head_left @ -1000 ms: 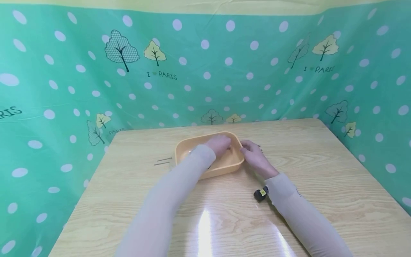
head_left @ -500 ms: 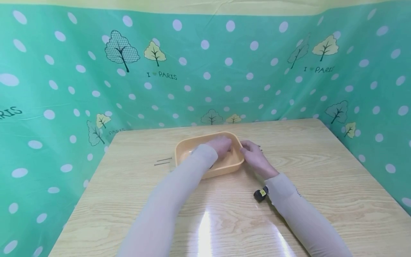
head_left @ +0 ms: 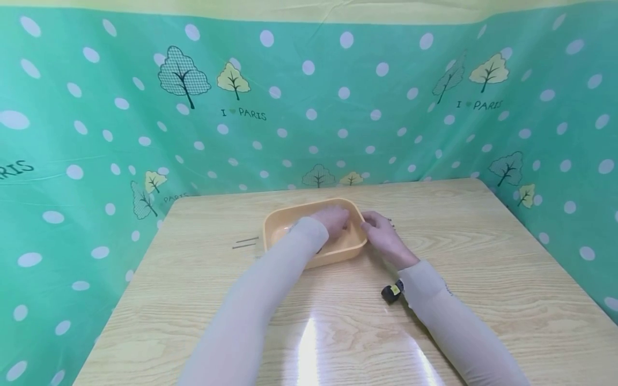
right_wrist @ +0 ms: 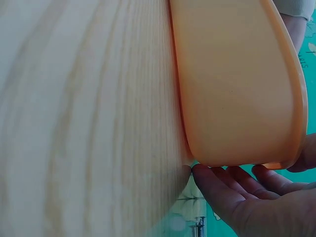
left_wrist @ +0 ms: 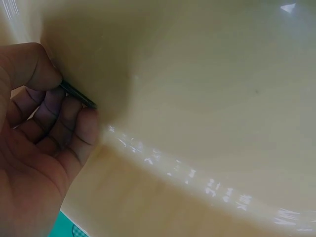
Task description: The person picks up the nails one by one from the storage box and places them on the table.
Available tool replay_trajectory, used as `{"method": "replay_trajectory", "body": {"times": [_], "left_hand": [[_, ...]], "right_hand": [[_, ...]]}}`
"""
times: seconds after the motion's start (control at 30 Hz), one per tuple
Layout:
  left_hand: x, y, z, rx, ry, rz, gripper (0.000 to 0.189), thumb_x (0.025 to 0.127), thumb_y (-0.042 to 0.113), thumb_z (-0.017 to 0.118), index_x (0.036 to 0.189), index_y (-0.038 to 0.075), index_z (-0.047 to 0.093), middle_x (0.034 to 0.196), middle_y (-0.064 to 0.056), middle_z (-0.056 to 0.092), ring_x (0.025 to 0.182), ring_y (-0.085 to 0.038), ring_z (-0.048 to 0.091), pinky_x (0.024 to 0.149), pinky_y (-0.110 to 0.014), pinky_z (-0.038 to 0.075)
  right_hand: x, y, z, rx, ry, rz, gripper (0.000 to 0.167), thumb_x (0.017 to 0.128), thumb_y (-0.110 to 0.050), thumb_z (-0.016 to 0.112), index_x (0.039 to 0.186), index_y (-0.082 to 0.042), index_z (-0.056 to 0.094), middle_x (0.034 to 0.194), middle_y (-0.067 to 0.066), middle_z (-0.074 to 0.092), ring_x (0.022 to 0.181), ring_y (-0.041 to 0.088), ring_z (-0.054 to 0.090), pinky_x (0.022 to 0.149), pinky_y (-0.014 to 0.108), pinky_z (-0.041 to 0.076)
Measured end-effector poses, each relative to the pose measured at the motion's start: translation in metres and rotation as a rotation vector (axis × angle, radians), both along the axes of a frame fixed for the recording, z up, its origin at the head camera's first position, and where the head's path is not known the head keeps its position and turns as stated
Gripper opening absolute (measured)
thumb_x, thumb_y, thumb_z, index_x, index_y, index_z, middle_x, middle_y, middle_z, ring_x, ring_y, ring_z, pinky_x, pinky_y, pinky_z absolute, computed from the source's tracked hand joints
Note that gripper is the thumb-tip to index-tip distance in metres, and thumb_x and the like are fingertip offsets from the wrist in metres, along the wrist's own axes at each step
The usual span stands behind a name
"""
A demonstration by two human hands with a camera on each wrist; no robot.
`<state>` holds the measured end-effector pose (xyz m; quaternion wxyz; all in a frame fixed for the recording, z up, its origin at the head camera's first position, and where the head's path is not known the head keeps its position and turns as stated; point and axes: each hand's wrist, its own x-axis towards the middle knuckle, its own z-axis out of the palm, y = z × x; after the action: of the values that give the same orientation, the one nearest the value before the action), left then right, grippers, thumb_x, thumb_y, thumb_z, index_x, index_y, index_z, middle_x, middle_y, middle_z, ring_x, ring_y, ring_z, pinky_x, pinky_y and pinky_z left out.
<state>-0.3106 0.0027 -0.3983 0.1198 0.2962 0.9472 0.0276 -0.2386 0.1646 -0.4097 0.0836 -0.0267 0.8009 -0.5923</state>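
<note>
My left hand (head_left: pixel 333 219) reaches down into a light orange plastic bin (head_left: pixel 315 261) near the bin's right end. In the left wrist view, its thumb and fingertips pinch a thin dark nail (left_wrist: pixel 78 94) close to the bin's glossy inner wall; part of the nail is hidden by the thumb. My right hand (head_left: pixel 386 241) grips the right end of the bin. In the right wrist view, the thumb (right_wrist: pixel 307 153) is at the rim, while the fingers (right_wrist: pixel 217 185) lie against the outside of the wall.
Two nails (head_left: pixel 247 239) lie left of the bin on the wood-grain table (head_left: pixel 338 316). More nails (right_wrist: pixel 199 228) lie beyond the right hand, mostly hidden in the head view. A green dotted curtain (head_left: pixel 289 107) hangs behind the table. A black wrist camera (head_left: pixel 392 292) is on the right wrist.
My left forearm and hand have shifted very slightly to the right inside the bin. The right hand and the bin have stayed in place.
</note>
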Motion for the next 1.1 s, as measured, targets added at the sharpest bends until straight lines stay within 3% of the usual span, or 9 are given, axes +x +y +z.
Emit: {"method": "replay_trajectory", "body": {"times": [0.37, 0.63, 0.9, 1.1], "left_hand": [[0.0, 0.001, 0.001, 0.003, 0.006, -0.005, 0.009, 0.095, 0.021, 0.055, 0.092, 0.022, 0.063, 0.086, 0.006, 0.061, 0.083, -0.01, 0.057, 0.087, -0.028, 0.048], [0.0, -0.001, 0.001, 0.023, 0.011, -0.022, 0.009, 0.094, 0.017, 0.055, 0.088, 0.02, 0.061, 0.083, 0.006, 0.06, 0.079, -0.011, 0.056, 0.082, -0.025, 0.047], [0.015, -0.011, 0.011, 0.147, -0.095, 0.077, 0.011, 0.096, 0.02, 0.052, 0.105, 0.024, 0.058, 0.092, 0.007, 0.057, 0.083, -0.011, 0.052, 0.079, -0.025, 0.043], [0.016, -0.013, 0.016, 0.126, -0.033, 0.004, 0.013, 0.095, 0.014, 0.05, 0.105, 0.018, 0.058, 0.093, 0.007, 0.057, 0.082, -0.01, 0.053, 0.077, -0.025, 0.045]], "right_hand": [[-0.001, 0.001, -0.001, -0.02, -0.001, 0.004, 0.044, 0.099, -0.016, 0.04, 0.14, -0.002, 0.039, 0.135, 0.019, 0.048, 0.116, 0.033, 0.054, 0.098, 0.043, 0.047], [-0.001, 0.0, 0.001, -0.002, -0.014, -0.002, 0.045, 0.099, -0.017, 0.04, 0.141, -0.003, 0.038, 0.136, 0.017, 0.047, 0.118, 0.031, 0.053, 0.1, 0.043, 0.045], [0.001, -0.001, 0.002, 0.002, -0.006, 0.0, 0.044, 0.098, -0.016, 0.04, 0.14, -0.002, 0.039, 0.135, 0.019, 0.048, 0.118, 0.032, 0.053, 0.1, 0.044, 0.044], [0.001, -0.001, 0.001, 0.006, -0.006, -0.007, 0.045, 0.098, -0.017, 0.04, 0.141, -0.003, 0.038, 0.137, 0.018, 0.047, 0.12, 0.031, 0.052, 0.102, 0.043, 0.043]]}}
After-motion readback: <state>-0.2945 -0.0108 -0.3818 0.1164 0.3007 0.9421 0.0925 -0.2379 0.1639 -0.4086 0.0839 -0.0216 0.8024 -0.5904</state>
